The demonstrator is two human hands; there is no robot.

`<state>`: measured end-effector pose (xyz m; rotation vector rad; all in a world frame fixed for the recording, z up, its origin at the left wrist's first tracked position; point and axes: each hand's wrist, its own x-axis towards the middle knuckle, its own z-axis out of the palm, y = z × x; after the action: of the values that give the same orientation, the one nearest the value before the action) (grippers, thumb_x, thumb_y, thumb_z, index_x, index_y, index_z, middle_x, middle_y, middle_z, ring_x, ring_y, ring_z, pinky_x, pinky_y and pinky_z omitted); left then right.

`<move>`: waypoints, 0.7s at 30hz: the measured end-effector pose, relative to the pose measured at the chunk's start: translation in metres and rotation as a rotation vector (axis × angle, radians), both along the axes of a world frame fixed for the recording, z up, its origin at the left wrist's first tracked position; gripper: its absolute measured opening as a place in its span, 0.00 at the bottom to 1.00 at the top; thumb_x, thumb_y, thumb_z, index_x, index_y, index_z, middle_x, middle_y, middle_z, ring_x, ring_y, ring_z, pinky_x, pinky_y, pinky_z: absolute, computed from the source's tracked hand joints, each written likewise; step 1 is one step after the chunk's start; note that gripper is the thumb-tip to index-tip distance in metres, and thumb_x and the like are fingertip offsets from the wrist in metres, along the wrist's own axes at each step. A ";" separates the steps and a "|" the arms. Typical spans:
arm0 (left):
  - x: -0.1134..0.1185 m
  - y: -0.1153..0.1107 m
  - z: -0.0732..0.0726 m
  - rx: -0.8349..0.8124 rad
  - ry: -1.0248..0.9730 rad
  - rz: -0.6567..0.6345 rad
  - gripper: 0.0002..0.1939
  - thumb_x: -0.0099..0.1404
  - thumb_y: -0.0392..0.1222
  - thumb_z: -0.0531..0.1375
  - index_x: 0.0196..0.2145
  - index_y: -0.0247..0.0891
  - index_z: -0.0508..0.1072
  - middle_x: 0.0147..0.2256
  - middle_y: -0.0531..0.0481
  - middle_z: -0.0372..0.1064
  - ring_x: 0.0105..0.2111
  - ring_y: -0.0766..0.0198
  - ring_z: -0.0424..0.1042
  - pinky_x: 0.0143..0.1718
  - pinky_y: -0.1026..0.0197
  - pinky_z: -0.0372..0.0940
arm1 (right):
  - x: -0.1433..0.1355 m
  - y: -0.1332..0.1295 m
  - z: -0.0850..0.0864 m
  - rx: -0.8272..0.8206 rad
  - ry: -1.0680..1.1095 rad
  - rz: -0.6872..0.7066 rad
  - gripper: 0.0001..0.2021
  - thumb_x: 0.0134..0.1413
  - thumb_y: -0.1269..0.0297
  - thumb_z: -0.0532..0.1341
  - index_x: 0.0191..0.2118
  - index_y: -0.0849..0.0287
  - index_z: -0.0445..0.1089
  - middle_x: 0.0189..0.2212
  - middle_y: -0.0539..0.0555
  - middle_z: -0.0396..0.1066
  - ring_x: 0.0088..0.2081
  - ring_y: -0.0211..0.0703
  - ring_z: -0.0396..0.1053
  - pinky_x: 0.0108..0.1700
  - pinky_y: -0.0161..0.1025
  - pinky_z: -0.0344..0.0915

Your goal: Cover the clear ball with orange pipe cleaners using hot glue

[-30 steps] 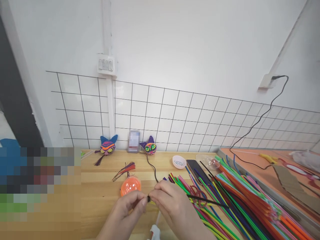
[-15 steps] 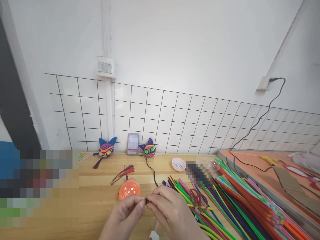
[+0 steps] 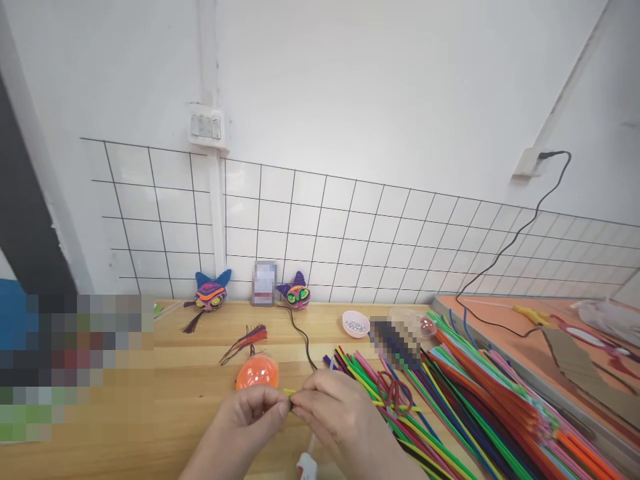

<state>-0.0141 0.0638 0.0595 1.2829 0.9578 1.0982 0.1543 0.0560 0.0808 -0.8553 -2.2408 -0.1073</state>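
Low in the centre, my left hand (image 3: 250,421) and my right hand (image 3: 340,417) meet fingertip to fingertip. Both pinch a small dark and yellow piece (image 3: 289,392), mostly covered by the fingers; its kind is not clear. Just beyond my left hand sits a shiny orange ball (image 3: 257,373), partly hidden by that hand. A white tool (image 3: 306,465) lies below, between my wrists, cut off by the frame edge. Right of my right hand are coloured pipe cleaners (image 3: 440,413) and red-handled scissors (image 3: 396,395) on top of them.
Behind stand two cat-faced ornaments, one blue-eared (image 3: 210,293) and one purple-eared (image 3: 297,293), beside a blurred phone-like panel (image 3: 265,283). A red-purple tassel (image 3: 250,340), a pink bowl (image 3: 356,325) with small beads and a black cord (image 3: 303,330) lie on the wooden table (image 3: 165,400).
A yellow end now shows above the pinched dark piece. My hands stay together at nearly the same spot, and the view has shifted slightly.
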 end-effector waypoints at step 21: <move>0.007 -0.007 -0.008 -0.046 -0.041 0.166 0.12 0.46 0.45 0.65 0.12 0.37 0.73 0.14 0.57 0.57 0.20 0.67 0.53 0.24 0.64 0.49 | -0.001 0.004 0.001 0.054 0.052 0.053 0.16 0.66 0.65 0.49 0.32 0.60 0.71 0.25 0.52 0.71 0.27 0.38 0.66 0.29 0.34 0.61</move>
<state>-0.0067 0.0570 0.0519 1.1553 1.0675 1.2189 0.1538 0.0597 0.0822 -0.7605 -2.2006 -0.1187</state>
